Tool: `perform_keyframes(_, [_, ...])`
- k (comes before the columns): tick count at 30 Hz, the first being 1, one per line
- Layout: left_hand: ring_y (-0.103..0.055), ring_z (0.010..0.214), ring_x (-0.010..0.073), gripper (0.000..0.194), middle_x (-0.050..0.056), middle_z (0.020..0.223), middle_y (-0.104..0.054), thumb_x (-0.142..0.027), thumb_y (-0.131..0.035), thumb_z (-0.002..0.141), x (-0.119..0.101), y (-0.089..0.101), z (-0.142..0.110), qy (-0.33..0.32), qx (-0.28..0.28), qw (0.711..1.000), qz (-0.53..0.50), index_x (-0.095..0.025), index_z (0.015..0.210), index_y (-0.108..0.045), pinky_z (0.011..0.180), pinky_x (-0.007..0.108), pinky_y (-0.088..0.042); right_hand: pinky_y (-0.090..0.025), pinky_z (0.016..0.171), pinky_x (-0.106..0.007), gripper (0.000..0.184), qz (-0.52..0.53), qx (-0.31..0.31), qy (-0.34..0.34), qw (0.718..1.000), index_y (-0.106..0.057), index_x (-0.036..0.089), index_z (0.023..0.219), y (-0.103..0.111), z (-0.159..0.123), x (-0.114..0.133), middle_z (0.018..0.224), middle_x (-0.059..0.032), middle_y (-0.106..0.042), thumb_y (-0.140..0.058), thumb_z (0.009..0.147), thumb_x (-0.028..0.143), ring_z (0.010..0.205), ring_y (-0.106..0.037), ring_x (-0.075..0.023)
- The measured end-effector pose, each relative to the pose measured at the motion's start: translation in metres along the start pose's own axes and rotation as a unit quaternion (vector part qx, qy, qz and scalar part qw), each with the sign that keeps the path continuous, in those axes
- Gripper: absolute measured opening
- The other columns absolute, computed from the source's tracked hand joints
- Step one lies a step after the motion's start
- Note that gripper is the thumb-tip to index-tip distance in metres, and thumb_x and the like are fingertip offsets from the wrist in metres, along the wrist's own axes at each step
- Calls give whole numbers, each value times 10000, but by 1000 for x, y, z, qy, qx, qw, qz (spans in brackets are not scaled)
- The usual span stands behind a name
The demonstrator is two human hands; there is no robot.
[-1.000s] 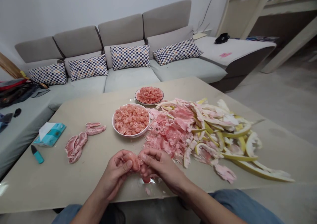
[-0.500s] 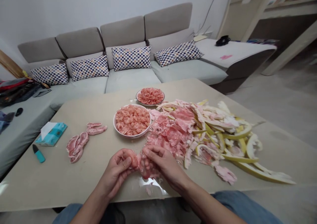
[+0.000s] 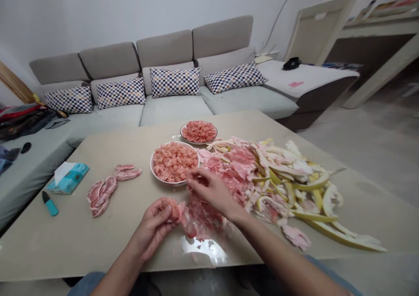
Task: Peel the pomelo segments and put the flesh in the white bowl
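While left hand (image 3: 155, 224) pinches pink pulp (image 3: 175, 209), right hand (image 3: 212, 191) curls loosely by bowl (image 3: 163, 182), grip contents unclear.

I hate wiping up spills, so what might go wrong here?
The heaped white bowl might spill pulp if the right hand, near its rim, bumps it. The fruit piece hanging from the left hand might drop bits. Part of the peel heap, close beside it, might slip into the bowl.

The left hand (image 3: 153, 224) pinches a partly peeled pomelo segment (image 3: 188, 227); the right hand (image 3: 211, 192) hovers near the white bowl (image 3: 170, 184) of pomelo pulp (image 3: 175, 160), beside heaped rinds (image 3: 316, 218).
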State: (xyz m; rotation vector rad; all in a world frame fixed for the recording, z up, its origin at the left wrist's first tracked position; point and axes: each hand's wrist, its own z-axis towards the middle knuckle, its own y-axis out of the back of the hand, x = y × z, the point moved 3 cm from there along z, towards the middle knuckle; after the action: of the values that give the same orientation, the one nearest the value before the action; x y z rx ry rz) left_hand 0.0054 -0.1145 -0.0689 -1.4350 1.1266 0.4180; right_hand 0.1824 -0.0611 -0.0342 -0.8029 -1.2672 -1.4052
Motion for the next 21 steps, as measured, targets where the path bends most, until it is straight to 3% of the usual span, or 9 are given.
perform_keyframes(1, [-522, 677, 96, 198, 0, 715, -539, -266, -733, 801, 1, 1, 2, 1, -3, 1000, -5, -128, 736, -606, 694, 207, -479, -539, 750, -318, 167, -83, -17, 52, 995, -685, 182, 960, 1, 15, 5, 948, -62, -722, -558, 880, 255, 798, -675, -175])
perform_keyframes(4, [-532, 661, 91, 192, -7, 697, -543, -247, -749, 784, 1, 6, 6, 1, -26, 999, -27, -126, 737, -608, 696, 208, -495, -464, 957, -378, 320, -137, -26, 102, 985, -682, 184, 1111, 2, 57, 10, 1161, -99, -692, -573, 823, 102, 1077, -625, -233])
perform_keyframes(8, [-566, 664, 85, 188, -1, 735, -595, -232, -784, 747, -3, 7, 6, 4, -62, 996, -56, -131, 805, -637, 716, 207, -513, -445, 954, -421, 295, -173, -39, 121, 977, -716, 188, 1052, 7, 80, 14, 1104, -108, -715, -574, 819, 74, 1048, -633, -270])
perform_keyframes(11, [-569, 653, 84, 195, -1, 731, -600, -229, -794, 735, -5, 5, 4, 3, -62, 996, -70, -132, 809, -642, 699, 202, -515, -496, 838, -395, 186, -181, -51, 118, 975, -727, 184, 977, 11, 61, 18, 954, -95, -738, -586, 859, 161, 892, -665, -246])
perform_keyframes(14, [-551, 636, 82, 174, -7, 700, -577, -233, -775, 756, -4, 3, 2, -1, -43, 997, -70, -129, 785, -639, 675, 198, -508, -530, 724, -324, 132, -162, -2, 115, 980, -735, 218, 930, 9, 22, 23, 854, -39, -748, -629, 851, 215, 772, -678, -197])
perform_keyframes(17, [-560, 677, 93, 144, 11, 754, -599, -220, -748, 783, -1, 4, 1, -3, -34, 997, -63, -124, 825, -650, 724, 224, -512, -526, 784, -329, 151, -107, 91, 102, 985, -735, 235, 962, -2, -15, 24, 948, -45, -746, -646, 846, 197, 869, -679, -201])
perform_keyframes(21, [-538, 688, 95, 108, 12, 753, -576, -209, -697, 828, 2, 5, 3, -6, -16, 999, -46, -117, 814, -642, 745, 239, -502, -509, 810, -310, 166, -121, 113, 110, 980, -719, 209, 982, -13, -34, 19, 982, -71, -711, -634, 853, 150, 913, -654, -193])
